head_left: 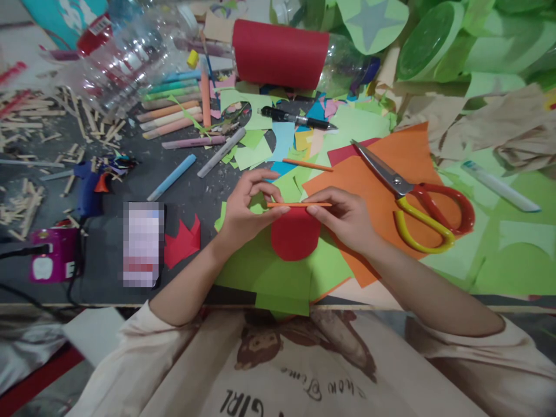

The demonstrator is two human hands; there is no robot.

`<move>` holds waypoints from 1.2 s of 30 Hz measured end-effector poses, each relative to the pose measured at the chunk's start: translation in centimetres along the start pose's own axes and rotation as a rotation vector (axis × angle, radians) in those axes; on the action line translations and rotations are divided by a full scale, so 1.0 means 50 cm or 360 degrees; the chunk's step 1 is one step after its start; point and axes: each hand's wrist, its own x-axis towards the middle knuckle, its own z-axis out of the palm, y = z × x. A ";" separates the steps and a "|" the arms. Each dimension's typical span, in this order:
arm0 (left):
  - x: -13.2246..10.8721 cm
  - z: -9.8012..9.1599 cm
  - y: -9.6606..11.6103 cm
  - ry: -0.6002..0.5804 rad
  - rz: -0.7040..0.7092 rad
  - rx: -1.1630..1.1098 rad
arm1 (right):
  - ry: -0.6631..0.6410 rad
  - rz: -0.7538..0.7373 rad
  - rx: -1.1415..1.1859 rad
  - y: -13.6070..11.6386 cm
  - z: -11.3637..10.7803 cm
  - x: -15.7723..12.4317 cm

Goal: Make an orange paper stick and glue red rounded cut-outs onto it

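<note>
Between my two hands runs a thin orange paper strip (299,204), held level at the top of a red paper piece (295,234) with a rounded lower edge. My left hand (254,202) pinches the strip's left part between thumb and fingers. On the right part, my right hand (341,214) pinches it the same way. Whether the strip touches the red piece I cannot tell. Green paper sheets (264,272) lie below. A second orange strip (307,165) rests just beyond my hands. Scissors (399,185) with red and yellow handles lie on an orange sheet (360,174) to the right.
At left are a phone (141,243), a red paper crown shape (185,240), a blue glue gun (90,188) with a cable, and scattered wooden sticks (30,202). Markers (174,110), a black pen (297,119), a red-wrapped bottle (280,55) and paper scraps fill the back.
</note>
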 end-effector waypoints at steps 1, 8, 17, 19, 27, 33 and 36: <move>0.000 0.000 -0.001 0.0001 0.0009 0.0014 | 0.0002 0.0011 0.0010 0.000 0.000 0.000; -0.003 -0.003 -0.016 0.0036 0.0100 0.0057 | 0.0012 0.0072 0.0027 0.003 0.000 -0.001; -0.007 -0.007 -0.010 -0.0113 -0.0017 0.0034 | 0.0051 0.0022 -0.0096 0.002 -0.003 -0.001; -0.011 -0.002 -0.009 -0.0169 -0.0071 -0.0034 | 0.0016 -0.0009 -0.0122 0.001 -0.003 -0.001; -0.015 0.006 0.000 -0.0146 -0.0267 -0.0146 | -0.0015 -0.0065 -0.0159 0.000 -0.002 0.000; -0.013 0.007 -0.005 -0.0080 -0.0249 -0.0140 | -0.0017 -0.0011 -0.0112 0.001 0.002 -0.001; -0.009 0.002 -0.007 -0.0063 -0.0109 -0.0162 | 0.0034 -0.0035 -0.0062 0.006 0.000 0.001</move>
